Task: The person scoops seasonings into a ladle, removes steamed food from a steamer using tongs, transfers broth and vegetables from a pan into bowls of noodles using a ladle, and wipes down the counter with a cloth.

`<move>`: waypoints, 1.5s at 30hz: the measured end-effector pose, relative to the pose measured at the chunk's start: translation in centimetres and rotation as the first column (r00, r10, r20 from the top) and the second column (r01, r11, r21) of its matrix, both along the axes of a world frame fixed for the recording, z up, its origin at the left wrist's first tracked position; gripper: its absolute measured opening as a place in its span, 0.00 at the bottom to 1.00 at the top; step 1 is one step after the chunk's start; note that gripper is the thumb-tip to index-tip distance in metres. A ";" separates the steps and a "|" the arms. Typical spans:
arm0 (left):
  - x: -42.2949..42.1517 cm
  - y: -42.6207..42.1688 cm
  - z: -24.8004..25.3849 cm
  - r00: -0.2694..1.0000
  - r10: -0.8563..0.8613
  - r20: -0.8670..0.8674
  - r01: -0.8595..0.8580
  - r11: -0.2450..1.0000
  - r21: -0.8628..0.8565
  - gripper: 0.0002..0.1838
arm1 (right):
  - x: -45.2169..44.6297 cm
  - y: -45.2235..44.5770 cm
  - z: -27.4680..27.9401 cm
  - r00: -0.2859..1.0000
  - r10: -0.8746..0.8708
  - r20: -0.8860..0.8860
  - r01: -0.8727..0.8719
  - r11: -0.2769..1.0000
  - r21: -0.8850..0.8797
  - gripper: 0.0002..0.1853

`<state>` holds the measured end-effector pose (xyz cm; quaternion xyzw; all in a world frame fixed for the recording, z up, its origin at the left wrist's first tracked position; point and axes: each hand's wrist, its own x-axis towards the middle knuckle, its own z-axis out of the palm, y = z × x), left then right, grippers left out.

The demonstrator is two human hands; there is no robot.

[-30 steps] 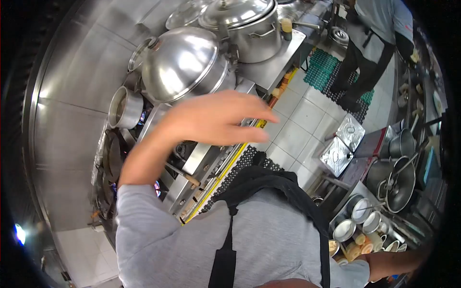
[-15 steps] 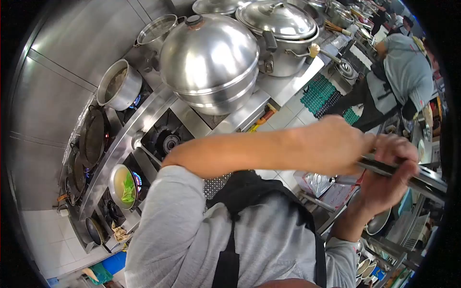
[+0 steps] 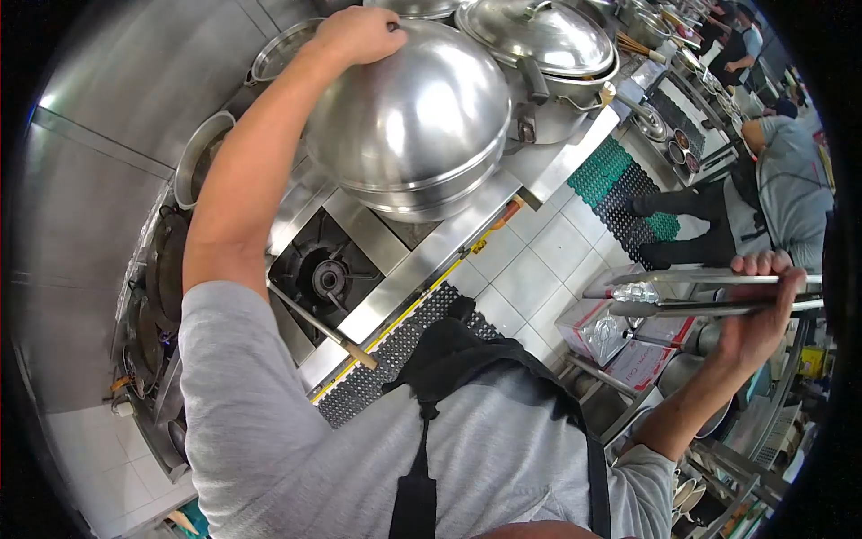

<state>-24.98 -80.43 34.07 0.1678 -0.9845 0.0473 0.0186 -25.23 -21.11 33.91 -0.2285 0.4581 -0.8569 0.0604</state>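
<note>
My left hand (image 3: 361, 34) is closed on the knob at the top of a large domed metal lid (image 3: 422, 99). The lid sits on a wide steel pot (image 3: 449, 199) on the stove. Out to the right, my right hand (image 3: 763, 296) grips long metal tongs (image 3: 664, 308), whose two arms are apart with nothing between them. They hang in the air above boxes.
A burner (image 3: 328, 277) with a wooden-handled ladle (image 3: 337, 337) beside it lies nearer me. A lidded stockpot (image 3: 548, 99) stands behind. Woks (image 3: 166, 260) line the left. A co-worker (image 3: 781, 180) bends at the right. Foil-topped boxes (image 3: 593, 332) lie below the tongs.
My left hand has moved from beside the tongs up and left onto the lid's knob. My right hand still holds the tongs, now seen with their arms spread. The co-worker has shifted right.
</note>
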 end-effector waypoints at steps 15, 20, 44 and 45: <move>14.1 -13.0 6.1 0.830 0.331 -0.448 0.054 0.753 0.656 0.15 | -4.8 -29.6 2.8 0.977 0.092 -0.191 -0.129 0.973 -0.191 0.16; 15.0 -15.2 5.3 0.786 0.408 -0.464 0.091 0.666 0.740 0.16 | -2.7 -41.0 -0.6 0.999 0.051 -0.019 -0.050 0.998 0.038 0.26; 17.4 -18.1 3.2 0.725 0.512 -0.460 -0.063 0.715 0.696 0.33 | -7.9 -53.0 -9.3 0.897 0.435 -0.073 -0.356 0.812 0.463 0.31; 17.8 -19.1 3.1 0.733 0.503 -0.459 -0.046 0.709 0.704 0.33 | -7.6 -53.5 -9.7 0.915 0.386 -0.114 -0.276 0.808 0.521 0.30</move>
